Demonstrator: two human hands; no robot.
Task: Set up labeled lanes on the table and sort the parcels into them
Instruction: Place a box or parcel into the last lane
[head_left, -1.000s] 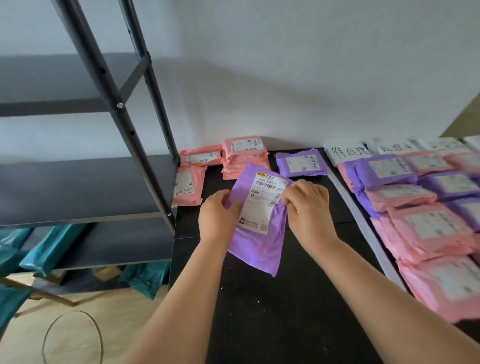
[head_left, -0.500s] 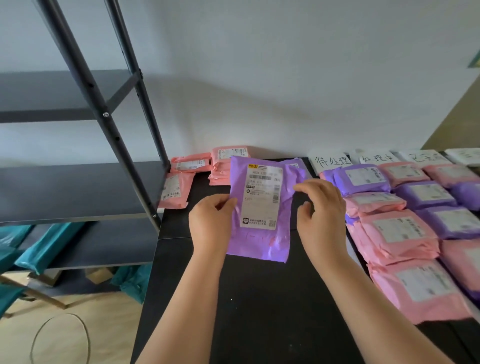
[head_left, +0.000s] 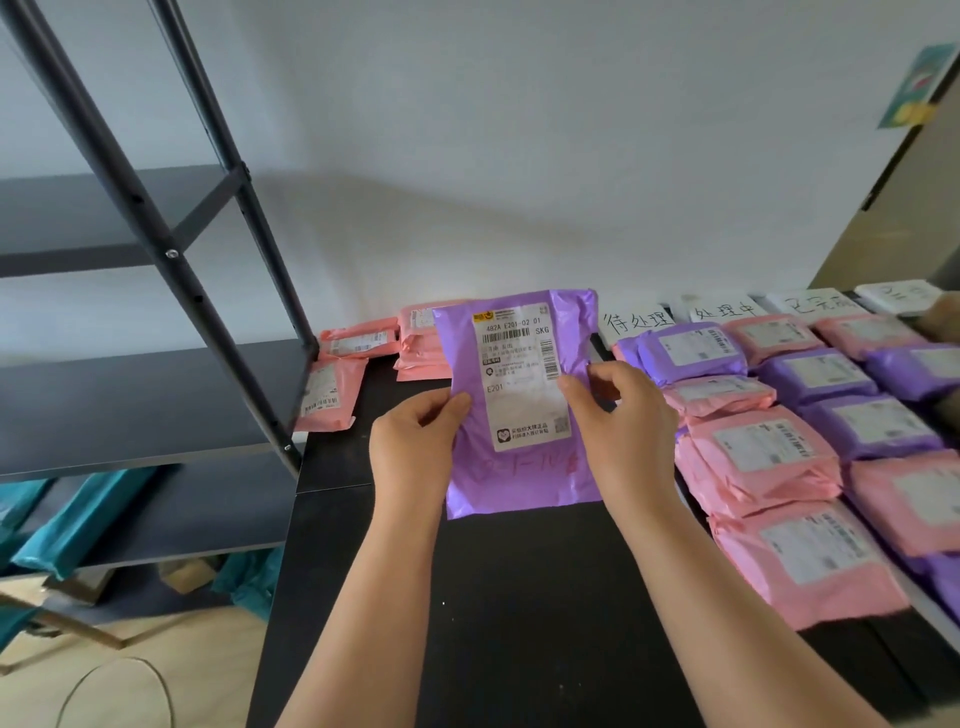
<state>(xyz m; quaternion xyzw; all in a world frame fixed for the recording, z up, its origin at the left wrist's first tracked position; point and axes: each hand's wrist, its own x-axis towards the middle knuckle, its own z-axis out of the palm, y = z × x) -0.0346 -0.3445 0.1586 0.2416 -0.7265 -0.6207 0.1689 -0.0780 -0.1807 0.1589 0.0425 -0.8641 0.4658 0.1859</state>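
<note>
The left hand (head_left: 415, 441) and right hand (head_left: 618, 421) gripped one purple parcel (head_left: 519, 467) over the bench (head_left: 519, 623); four labels (head_left: 636, 319) lay behind.

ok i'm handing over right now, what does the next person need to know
Left hand and right hand: both pinch the purple parcel, held upright above the table, label facing the camera.
Done: lane labels laid along the back edge; sorted parcels, pink and purple, in rows in front of them.
To do: place the held parcel; the pink parcels at the back left look unsorted.
</note>
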